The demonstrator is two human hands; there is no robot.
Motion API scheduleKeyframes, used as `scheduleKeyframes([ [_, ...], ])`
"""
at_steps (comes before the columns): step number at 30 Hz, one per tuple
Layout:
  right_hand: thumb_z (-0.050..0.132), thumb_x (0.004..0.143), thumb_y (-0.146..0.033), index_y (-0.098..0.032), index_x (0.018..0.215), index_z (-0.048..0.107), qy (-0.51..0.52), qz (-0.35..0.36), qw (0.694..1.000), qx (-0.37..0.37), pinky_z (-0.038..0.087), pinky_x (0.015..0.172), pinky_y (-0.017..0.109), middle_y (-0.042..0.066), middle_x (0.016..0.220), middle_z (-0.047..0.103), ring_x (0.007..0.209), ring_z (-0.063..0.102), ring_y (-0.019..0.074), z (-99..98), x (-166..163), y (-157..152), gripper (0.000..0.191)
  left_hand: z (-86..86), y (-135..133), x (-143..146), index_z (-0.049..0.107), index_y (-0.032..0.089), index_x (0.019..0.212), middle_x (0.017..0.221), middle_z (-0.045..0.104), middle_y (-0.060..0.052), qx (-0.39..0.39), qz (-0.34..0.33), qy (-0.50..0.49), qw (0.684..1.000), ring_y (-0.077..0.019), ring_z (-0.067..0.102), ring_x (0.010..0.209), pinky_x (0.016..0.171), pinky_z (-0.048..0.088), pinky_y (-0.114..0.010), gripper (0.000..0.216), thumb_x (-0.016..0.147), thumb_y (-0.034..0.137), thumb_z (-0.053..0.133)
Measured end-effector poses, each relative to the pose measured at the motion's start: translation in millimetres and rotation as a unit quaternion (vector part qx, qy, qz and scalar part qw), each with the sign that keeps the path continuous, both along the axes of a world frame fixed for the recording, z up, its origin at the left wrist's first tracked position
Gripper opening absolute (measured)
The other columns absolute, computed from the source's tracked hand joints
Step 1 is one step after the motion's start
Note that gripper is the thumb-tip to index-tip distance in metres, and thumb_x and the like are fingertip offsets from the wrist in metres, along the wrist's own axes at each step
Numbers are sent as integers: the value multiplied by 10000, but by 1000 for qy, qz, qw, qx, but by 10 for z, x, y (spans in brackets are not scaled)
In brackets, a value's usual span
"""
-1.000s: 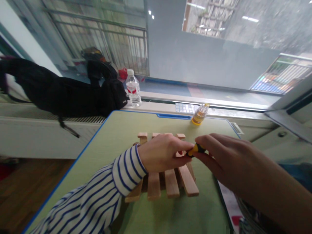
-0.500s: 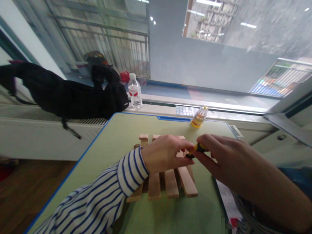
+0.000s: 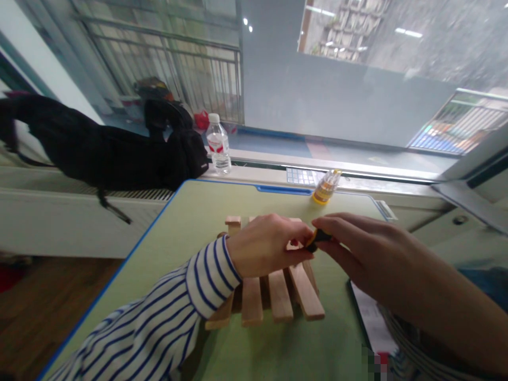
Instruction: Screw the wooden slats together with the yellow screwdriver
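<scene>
A slatted wooden piece (image 3: 253, 301) made of several pale strips lies on the table, partly covered by my left hand and sleeve. My left hand (image 3: 270, 243) reaches over it, thumb and fingers pinched at the front end of a small yellow-and-black screwdriver (image 3: 319, 236). From the right, my right hand (image 3: 365, 243) grips the handle of the same screwdriver between thumb and fingers. Its tip is hidden by my fingers, so I cannot tell what it touches.
The light green table (image 3: 159, 248) has a blue edge. A small clear bottle with a yellow base (image 3: 326, 188) stands at its far side. Beyond are a water bottle (image 3: 218, 145) and a black bag (image 3: 130, 159) on the sill. A dark-edged board with paper (image 3: 371, 312) lies right.
My right hand has shifted slightly left and turned on the screwdriver handle, closer to my left fingers. The wooden piece stays nearly where it was.
</scene>
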State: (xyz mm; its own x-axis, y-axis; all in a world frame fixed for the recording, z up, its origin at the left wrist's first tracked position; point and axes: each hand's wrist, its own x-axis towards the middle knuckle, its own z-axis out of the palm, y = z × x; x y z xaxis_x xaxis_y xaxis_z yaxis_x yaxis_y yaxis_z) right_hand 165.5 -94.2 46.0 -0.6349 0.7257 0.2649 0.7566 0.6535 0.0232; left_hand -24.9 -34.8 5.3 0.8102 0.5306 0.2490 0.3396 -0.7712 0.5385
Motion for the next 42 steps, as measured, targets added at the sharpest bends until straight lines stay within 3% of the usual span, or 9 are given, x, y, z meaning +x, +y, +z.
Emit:
scheduleKeyframes([
  [7,460,888,-244,-196,1004,526,-21,-39,999,-23,425,613,276,20,918,611,733,560,124,-16,-5,-6,142,17,24,-19,583,183,1013,874,617,-20,-17,-42,4,999,-119,564,767,673,404,-220,182,866,224,485],
  [15,439,881,-175,-168,955,546,-35,-40,999,-7,412,603,274,54,913,613,716,547,132,22,-77,-34,131,54,23,-42,583,195,1067,881,648,-22,-13,-36,32,999,-126,592,770,703,425,-231,225,875,252,480],
  [18,465,865,-170,-170,995,550,-47,-36,998,9,419,623,279,58,933,616,746,554,141,39,-75,-48,155,149,64,-159,567,210,1145,984,657,-36,25,4,55,998,-141,599,839,776,428,-251,314,866,332,493],
  [21,492,857,-196,-172,980,551,-39,-41,998,21,419,625,282,40,879,616,723,554,136,53,-67,-57,138,184,147,-303,540,210,1196,1128,615,-62,100,111,77,986,-195,548,1032,891,386,-305,397,850,401,502],
  [23,486,864,-209,-176,967,549,-37,-44,998,22,414,610,284,29,854,610,696,548,132,56,-62,-62,125,145,205,-361,540,213,1199,1109,627,-74,87,133,143,977,-212,569,999,847,405,-313,418,854,440,473],
  [25,470,873,-207,-182,982,544,-49,-44,998,21,411,604,288,24,856,605,692,546,133,54,-57,-70,134,79,249,-373,583,230,1133,1042,654,-55,55,112,178,976,-193,597,940,785,420,-274,345,875,410,441],
  [29,459,884,-227,-164,1057,526,-57,-39,997,45,410,580,286,46,928,607,732,554,144,46,-59,-86,196,-12,280,-319,624,240,1053,959,680,-31,34,104,149,983,-159,617,864,747,420,-229,307,906,357,383],
  [37,518,851,-198,-185,1043,535,-61,-33,997,28,438,656,298,36,954,598,790,550,149,36,-105,-95,193,-68,314,-287,587,264,1140,1041,666,-37,54,105,142,983,-173,609,930,783,426,-257,317,905,346,389],
  [42,510,851,-191,-182,1054,537,-69,-32,997,32,434,619,296,46,979,600,743,541,148,39,-107,-76,204,50,200,-224,545,207,1196,1119,625,-70,86,95,70,989,-190,555,1022,880,394,-307,367,867,355,479],
])
